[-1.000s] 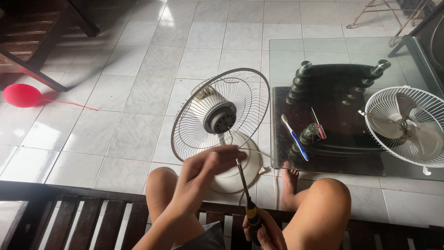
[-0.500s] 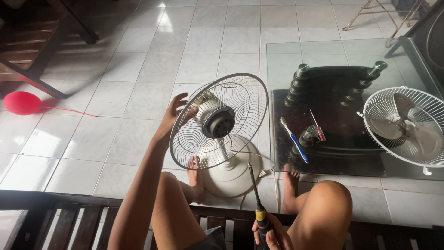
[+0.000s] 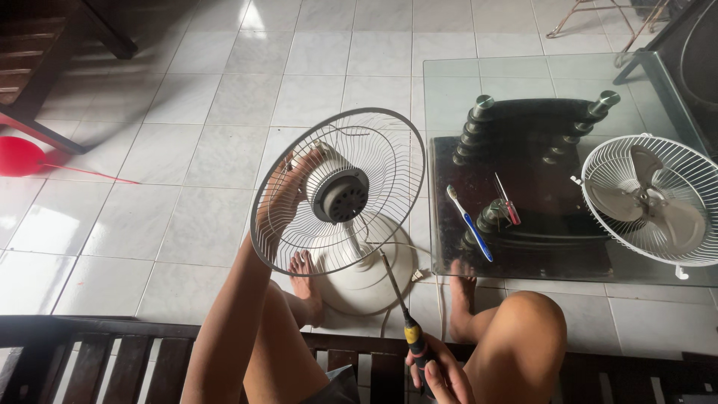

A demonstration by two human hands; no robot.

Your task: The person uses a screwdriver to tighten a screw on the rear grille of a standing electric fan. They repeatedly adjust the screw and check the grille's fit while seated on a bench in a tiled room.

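Desk fan (image 3: 351,224) stands on the tiled floor (image 3: 187,112) between the person's bare feet, front guard off, rear grille (image 3: 299,247) tilted toward the camera. Left hand (image 3: 288,183) reaches behind the grille, fingers resting on the wires near the motor housing (image 3: 340,196); how firm the grip is cannot be told through the mesh. Right hand (image 3: 441,370) is closed around the handle of a long screwdriver (image 3: 400,307), whose tip points up at the fan's neck. Risks: the tip may slip off a screw and jab the left fingers behind the wires; the top-heavy fan may tip on its round base (image 3: 366,273); the cord (image 3: 407,280) lies loose near a foot. Glass surface (image 3: 538,75) holds a detached guard with blade (image 3: 651,202), a toothbrush (image 3: 470,223), a small screwdriver (image 3: 507,199).
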